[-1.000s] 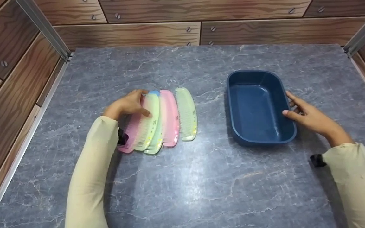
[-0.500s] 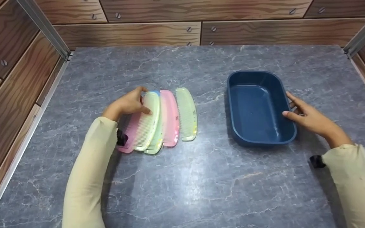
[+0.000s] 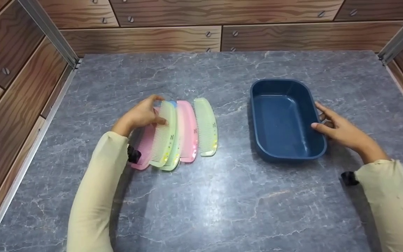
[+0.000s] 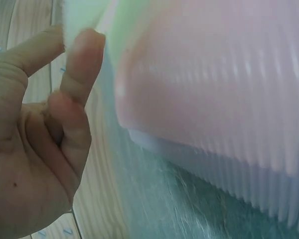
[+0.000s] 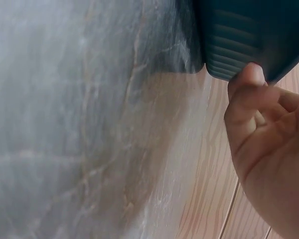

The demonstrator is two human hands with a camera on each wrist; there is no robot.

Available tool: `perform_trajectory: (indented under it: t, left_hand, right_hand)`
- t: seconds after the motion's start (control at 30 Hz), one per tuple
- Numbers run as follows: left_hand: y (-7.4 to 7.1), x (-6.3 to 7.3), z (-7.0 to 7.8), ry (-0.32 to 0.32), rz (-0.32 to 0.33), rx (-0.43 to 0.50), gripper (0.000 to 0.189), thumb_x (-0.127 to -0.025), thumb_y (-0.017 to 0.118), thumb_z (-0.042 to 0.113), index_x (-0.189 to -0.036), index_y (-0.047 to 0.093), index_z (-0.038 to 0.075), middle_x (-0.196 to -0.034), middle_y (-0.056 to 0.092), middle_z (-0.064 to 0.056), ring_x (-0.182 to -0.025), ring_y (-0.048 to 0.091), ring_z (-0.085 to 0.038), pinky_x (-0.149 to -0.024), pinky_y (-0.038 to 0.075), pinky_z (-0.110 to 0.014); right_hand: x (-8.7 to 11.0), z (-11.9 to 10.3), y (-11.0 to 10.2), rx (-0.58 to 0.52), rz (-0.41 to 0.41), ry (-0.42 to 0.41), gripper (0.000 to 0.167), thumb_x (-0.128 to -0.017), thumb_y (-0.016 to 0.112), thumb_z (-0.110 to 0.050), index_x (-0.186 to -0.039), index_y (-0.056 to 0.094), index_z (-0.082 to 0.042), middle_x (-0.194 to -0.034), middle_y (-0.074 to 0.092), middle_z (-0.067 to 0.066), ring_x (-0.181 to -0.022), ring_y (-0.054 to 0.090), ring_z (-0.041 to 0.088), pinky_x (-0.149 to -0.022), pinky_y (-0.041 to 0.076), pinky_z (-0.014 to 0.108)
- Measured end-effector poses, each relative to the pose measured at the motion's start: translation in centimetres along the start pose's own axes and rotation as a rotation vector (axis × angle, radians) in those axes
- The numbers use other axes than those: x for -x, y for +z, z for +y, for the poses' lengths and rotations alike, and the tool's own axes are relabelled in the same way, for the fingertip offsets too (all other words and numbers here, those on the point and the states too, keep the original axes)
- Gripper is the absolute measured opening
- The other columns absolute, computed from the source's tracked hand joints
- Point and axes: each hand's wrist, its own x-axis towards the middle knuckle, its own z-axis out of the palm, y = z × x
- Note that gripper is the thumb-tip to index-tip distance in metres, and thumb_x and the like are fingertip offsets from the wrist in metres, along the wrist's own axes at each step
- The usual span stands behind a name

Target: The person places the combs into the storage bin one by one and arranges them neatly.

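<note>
My left hand (image 3: pixel 139 113) pinches a pale green comb (image 3: pixel 164 140) near its upper end, thumb on top and fingers behind. This comb overlaps a pink comb (image 3: pixel 142 150) on its left and another green comb (image 3: pixel 174 157) below it. In the left wrist view, the green comb (image 4: pixel 84 17) meets the fingertips, and a pink comb (image 4: pixel 204 89) fills the right side. A bit of blue (image 3: pixel 174 103) shows at the top of the pile. My right hand (image 3: pixel 346 131) grips the right wall of a dark blue bin (image 3: pixel 278 122), thumb over the rim.
Right of the pile lie a second pink comb (image 3: pixel 188 136) and a separate green comb (image 3: pixel 206 129). The grey marbled table (image 3: pixel 222 203) stretches between combs and bin. Wood-patterned panels (image 3: pixel 145 38) stand behind and at both sides.
The pinched green comb has tilted and shifted slightly over the pile, its lower end now more apart from the pink comb. My right hand and the bin stay put.
</note>
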Motion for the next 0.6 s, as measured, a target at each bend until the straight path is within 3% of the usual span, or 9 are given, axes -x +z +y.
perform_trajectory:
  t: [0.23, 0.6]
  left_hand:
    - [-0.3, 0.2, 0.3, 0.046, -0.039, 0.096, 0.078, -0.082, 0.073, 0.007, -0.146, 0.029, 0.006, -0.069, 0.058, 0.0, -0.057, 0.055, -0.01, -0.056, 0.047, -0.027]
    - [-1.3, 1.5, 0.6, 0.117, -0.025, 0.34, 0.078, -0.085, 0.069, 0.005, -0.149, 0.024, 0.01, -0.076, 0.069, 0.003, -0.058, 0.059, -0.008, -0.059, 0.05, -0.026]
  right_hand:
    - [-0.1, 0.0, 0.2, -0.079, -0.017, -0.054, 0.073, -0.101, 0.05, -0.027, -0.156, 0.005, -0.012, -0.089, 0.044, 0.004, -0.055, 0.046, 0.011, -0.053, 0.046, 0.032]
    - [0.1, 0.7, 0.0, -0.211, -0.039, -0.078, 0.073, -0.1, 0.052, -0.017, -0.156, 0.007, -0.01, -0.084, 0.047, -0.005, -0.057, 0.044, 0.009, -0.049, 0.039, 0.032]
